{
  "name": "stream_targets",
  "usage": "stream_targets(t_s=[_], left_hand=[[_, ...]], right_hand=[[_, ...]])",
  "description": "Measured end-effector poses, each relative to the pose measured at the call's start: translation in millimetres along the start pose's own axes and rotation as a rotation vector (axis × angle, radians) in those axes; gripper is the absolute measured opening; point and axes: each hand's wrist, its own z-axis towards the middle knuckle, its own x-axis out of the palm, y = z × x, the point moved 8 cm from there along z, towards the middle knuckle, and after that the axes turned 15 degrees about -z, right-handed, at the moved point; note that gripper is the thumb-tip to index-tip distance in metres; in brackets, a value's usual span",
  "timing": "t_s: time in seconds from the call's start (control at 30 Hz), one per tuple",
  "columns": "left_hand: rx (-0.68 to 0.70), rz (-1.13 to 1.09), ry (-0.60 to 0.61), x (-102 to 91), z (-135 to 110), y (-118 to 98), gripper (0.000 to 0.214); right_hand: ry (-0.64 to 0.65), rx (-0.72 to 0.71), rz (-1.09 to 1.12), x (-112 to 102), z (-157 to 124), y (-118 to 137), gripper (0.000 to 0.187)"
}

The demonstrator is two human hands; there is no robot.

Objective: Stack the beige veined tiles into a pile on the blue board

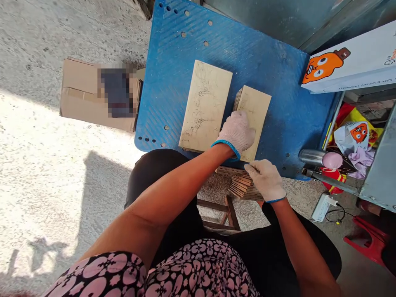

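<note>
My left hand [237,128], in a white knit glove with a blue cuff, is on the narrower stack of thin pale boards [258,107]. Its fingers curl at the stack's left side, and their tips are partly hidden. At the near end of that stack is my gloved right hand [266,178], thumb and fingers pressed together by the corner; what they pinch is too small to make out. Left of it lies a wider pale board stack [206,105] with dark marks on top. Below the table edge, more thin boards [241,185] sit fanned beside my right hand.
The blue table [173,82] bears a white box [365,57] with an orange cartoon at the right and a steel flask [312,156]. A cardboard box [80,95] is on the floor at left. A power strip [321,207] and red stool [368,241] stand low right.
</note>
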Motion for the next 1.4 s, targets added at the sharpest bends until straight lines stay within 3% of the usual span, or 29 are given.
stream_targets(t_s=[0.17,0.33,0.9,1.07,1.2,1.4], left_hand=[[0.012,0.010,0.012,3.6,-1,-4,0.047],[0.020,0.022,0.036,12.8,0,-5,0.044],[0.063,0.027,0.055,19.2,2,-5,0.042],[0.066,0.026,0.062,18.8,-1,-7,0.043],[0.071,0.078,0.043,18.4,-1,-7,0.043],[0.088,0.050,0.072,21.4,0,-8,0.043]], right_hand=[[0.105,-0.215,-0.081,31,-39,42,0.018],[0.113,-0.225,-0.167,53,-41,61,0.035],[0.073,-0.268,-0.171,57,-34,66,0.016],[0.059,-0.270,-0.161,59,-34,64,0.021],[0.130,-0.311,-0.143,74,-39,68,0.024],[0.273,-0.330,-0.099,95,-48,75,0.012]])
